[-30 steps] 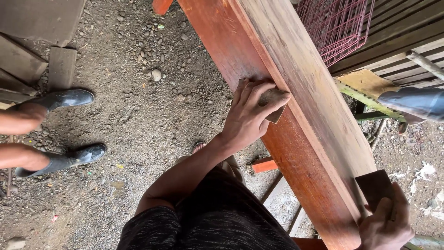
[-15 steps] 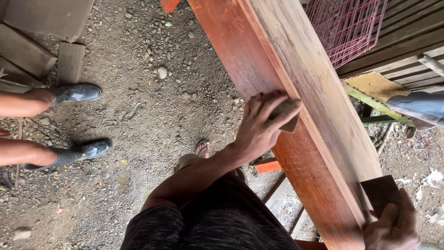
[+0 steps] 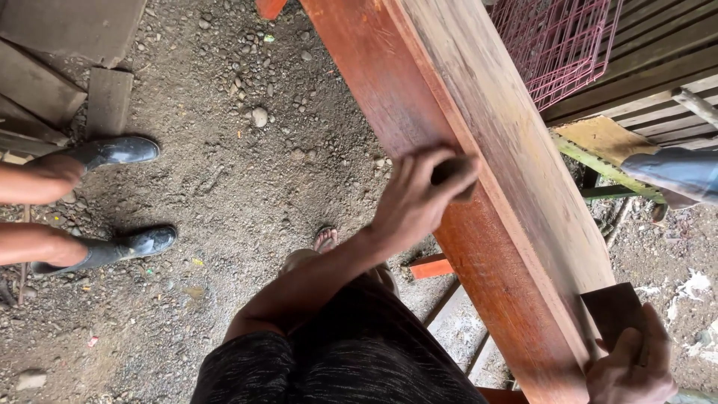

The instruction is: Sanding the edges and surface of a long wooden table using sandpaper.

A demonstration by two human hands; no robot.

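A long reddish wooden plank (image 3: 508, 142) runs diagonally from the top centre down to the lower right. My left hand (image 3: 419, 196) presses against its near edge, fingers curled around a small dark block (image 3: 449, 170) that I take for a sanding block. My right hand (image 3: 628, 366) sits at the lower right corner, gripping a dark brown square piece (image 3: 612, 313) held against the plank's top face. My bare forearm and dark shorts fill the bottom centre.
Another person's legs in black rubber boots (image 3: 112, 153) stand on the gravel ground at left. A pink wire cage (image 3: 557, 41) sits at top right above wooden slats. Weathered boards (image 3: 67, 45) lie at top left. My sandalled foot (image 3: 325, 239) shows below the plank.
My left hand has slid up along the plank's edge with the small block. The right hand and its square piece stay at the lower right.
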